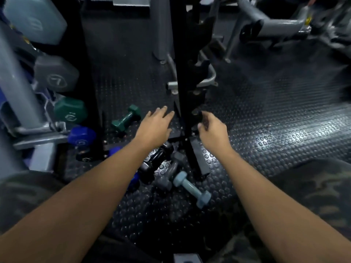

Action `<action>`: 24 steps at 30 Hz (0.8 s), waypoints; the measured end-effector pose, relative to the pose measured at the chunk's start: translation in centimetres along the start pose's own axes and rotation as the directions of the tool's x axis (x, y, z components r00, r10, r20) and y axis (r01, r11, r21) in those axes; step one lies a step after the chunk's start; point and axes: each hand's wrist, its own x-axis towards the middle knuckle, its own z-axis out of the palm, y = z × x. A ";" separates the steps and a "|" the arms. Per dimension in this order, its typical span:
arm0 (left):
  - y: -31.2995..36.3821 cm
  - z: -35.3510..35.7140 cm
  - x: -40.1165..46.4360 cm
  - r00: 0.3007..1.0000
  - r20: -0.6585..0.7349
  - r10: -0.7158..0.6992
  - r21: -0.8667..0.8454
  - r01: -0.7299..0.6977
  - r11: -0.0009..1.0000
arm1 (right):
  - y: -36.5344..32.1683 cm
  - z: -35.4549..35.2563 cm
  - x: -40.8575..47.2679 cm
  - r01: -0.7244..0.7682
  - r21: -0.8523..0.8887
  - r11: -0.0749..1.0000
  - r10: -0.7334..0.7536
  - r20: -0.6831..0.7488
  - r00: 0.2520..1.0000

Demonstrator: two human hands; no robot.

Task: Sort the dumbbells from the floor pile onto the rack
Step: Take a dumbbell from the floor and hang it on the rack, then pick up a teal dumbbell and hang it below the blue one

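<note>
A pile of small dumbbells lies on the studded rubber floor below my arms: a pale blue one [191, 188], a grey one [171, 171], a black one [153, 160] and a blue one [135, 182] partly hidden by my left forearm. A green dumbbell [126, 118] lies apart, further left. The black upright rack [187, 73] stands just past the pile. My left hand [155, 124] hovers flat with straight fingers, left of the rack's base. My right hand [210, 128] is at the rack's post with curled fingers; what lies between them is too dark to make out.
On the left a grey rack [17, 82] carries larger dumbbells: light blue [36, 21], grey marked 7 [57, 73], green [70, 111], blue [81, 135] and black [83, 156]. Grey machine frames [266, 23] stand at the back right. My camouflage-clad knees flank the pile.
</note>
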 end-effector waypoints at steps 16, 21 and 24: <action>6.7 12.1 -0.8 0.866 0.484 0.127 0.023 -0.158 0.987 | 12.5 5.9 -2.2 -0.244 -0.340 0.908 0.379 0.426 0.821; 8.0 14.9 -0.7 0.768 0.632 0.106 0.036 -0.165 0.986 | 15.7 8.6 -3.4 -0.311 -0.380 0.872 0.469 0.463 0.752; 8.6 16.5 -0.6 0.755 0.646 0.113 0.050 -0.190 0.981 | 17.1 10.4 -4.4 -0.306 -0.413 0.858 0.490 0.481 0.727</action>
